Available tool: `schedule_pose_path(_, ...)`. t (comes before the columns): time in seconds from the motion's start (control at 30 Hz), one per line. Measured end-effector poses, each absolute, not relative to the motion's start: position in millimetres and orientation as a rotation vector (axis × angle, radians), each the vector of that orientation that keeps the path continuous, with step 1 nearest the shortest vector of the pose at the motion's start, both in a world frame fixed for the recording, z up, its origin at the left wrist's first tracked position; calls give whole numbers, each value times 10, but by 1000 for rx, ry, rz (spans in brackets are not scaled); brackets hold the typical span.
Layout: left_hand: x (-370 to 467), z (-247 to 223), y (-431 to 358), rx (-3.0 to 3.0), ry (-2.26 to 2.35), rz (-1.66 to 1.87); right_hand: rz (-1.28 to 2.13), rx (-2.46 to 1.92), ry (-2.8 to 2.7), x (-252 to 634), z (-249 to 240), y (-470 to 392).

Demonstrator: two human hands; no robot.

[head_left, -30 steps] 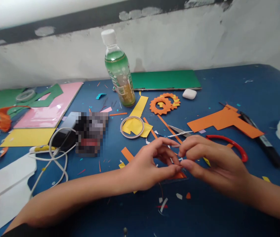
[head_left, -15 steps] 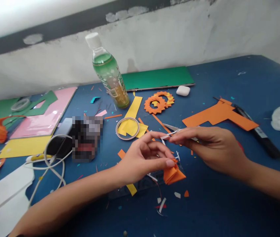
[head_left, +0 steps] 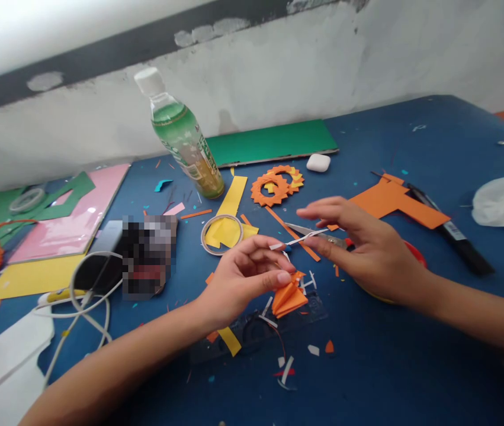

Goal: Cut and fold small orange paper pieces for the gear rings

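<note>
The left hand (head_left: pixel 243 277) is clamped on orange paper (head_left: pixel 291 300), already folded; white strip (head_left: pixel 294 241) seems unattached, and right hand (head_left: pixel 374 251)'s grip I cannot tell.

Soft, diffuse light fills the scene, brightest at the upper left, where the white surface (head_left: pixel 34 35) washes out nearly to blank. The blue tabletop (head_left: pixel 389 361) darkens toward the bottom edge. Small glints mark the pink sheet (head_left: pixel 74 216). Wide-angle distortion tilts the bottle (head_left: pixel 183 145). Fine creases in the orange folded paper (head_left: pixel 291 300) look soft; a pixelated block (head_left: pixel 145 257) hides detail left of centre.
</note>
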State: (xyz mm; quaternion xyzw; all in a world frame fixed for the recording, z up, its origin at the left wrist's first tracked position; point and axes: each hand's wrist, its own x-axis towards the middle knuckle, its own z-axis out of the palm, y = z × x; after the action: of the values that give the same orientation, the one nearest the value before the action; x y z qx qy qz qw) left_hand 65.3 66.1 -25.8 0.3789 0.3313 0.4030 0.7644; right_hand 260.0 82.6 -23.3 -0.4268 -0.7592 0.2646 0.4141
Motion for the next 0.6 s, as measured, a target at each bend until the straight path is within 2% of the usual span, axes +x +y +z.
schedule_pose_path(0.2,645,-367,703,919,797,888,869,-1097,-1948,2592,-156,791)
schedule_pose_path(0.4,571,-511,889,1054,822,810,655,-1144,-1901,2717,-330,1036)
schedule_pose_path(0.6,520,-550,966,1068,832,837,459,-1118,-2163,2795,-612,1232)
